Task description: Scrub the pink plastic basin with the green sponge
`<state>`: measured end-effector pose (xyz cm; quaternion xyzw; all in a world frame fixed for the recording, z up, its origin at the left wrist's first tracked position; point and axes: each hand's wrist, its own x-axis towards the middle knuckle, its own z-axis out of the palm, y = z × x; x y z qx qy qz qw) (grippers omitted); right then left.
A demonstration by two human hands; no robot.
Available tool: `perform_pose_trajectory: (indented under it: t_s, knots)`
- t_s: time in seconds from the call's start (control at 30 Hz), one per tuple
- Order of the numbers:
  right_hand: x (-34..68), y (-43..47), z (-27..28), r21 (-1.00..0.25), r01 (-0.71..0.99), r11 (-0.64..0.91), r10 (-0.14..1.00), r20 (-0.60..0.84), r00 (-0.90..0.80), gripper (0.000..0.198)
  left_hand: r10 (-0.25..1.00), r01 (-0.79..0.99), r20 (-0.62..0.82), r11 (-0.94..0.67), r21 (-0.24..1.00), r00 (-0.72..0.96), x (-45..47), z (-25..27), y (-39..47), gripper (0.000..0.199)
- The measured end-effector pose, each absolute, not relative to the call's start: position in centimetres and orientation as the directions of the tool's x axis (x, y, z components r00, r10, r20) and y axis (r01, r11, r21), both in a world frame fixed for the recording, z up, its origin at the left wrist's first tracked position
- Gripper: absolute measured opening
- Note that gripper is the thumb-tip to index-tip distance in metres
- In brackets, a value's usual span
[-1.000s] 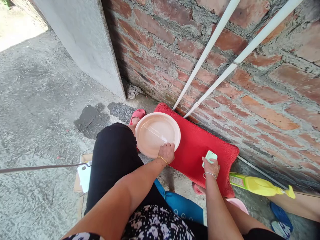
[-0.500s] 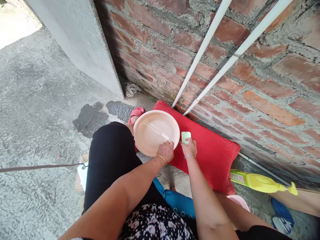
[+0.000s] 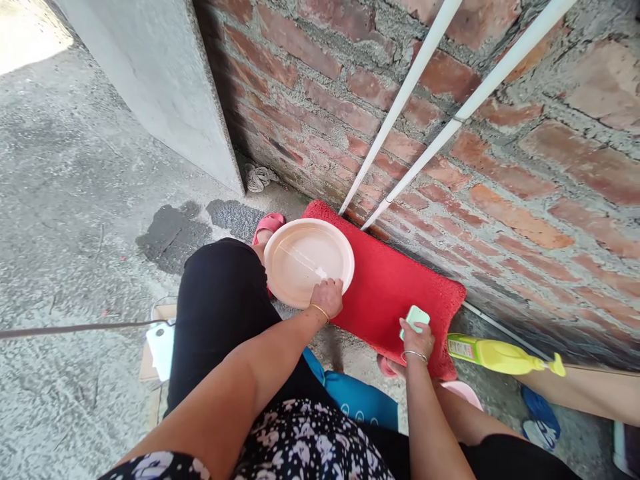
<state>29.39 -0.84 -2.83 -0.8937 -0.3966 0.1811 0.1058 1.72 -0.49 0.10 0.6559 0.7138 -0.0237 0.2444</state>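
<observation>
My left hand (image 3: 327,297) is closed over the near right rim of a pale pink basin (image 3: 287,290), which is tilted a little and overlaps the left end of a red mat (image 3: 375,280). A little clear water seems to lie in the basin. Over the right part of the mat, my right hand (image 3: 420,339) grips a pale green, rounded rectangular block (image 3: 415,319). The block's underside is hidden, so its kind does not show. A yellow pump bottle (image 3: 500,354) lies just right of the mat.
A brick wall (image 3: 345,107) with two white pipes (image 3: 400,107) rises behind the mat. At left a grey slab (image 3: 165,80) leans by a bundled rope (image 3: 260,178). Blue slippers (image 3: 543,417) and a pink container (image 3: 463,393) are at lower right. Wet patches (image 3: 173,237) mark the concrete floor.
My right hand has moved right and nearer to me along the mat with the green block, away from the basin. My left hand stays on the basin rim.
</observation>
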Motion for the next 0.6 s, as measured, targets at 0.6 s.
perform_pose_trajectory:
  t_s: [0.6]
  knots:
    - [23.8, -0.1, -3.3, -0.277, 0.855, -0.439, 0.892, -0.251, 0.376, 0.048, 0.915, 0.948, -0.402, 0.152, 0.28, -0.028, 1.8, 0.0, -0.5, 0.029]
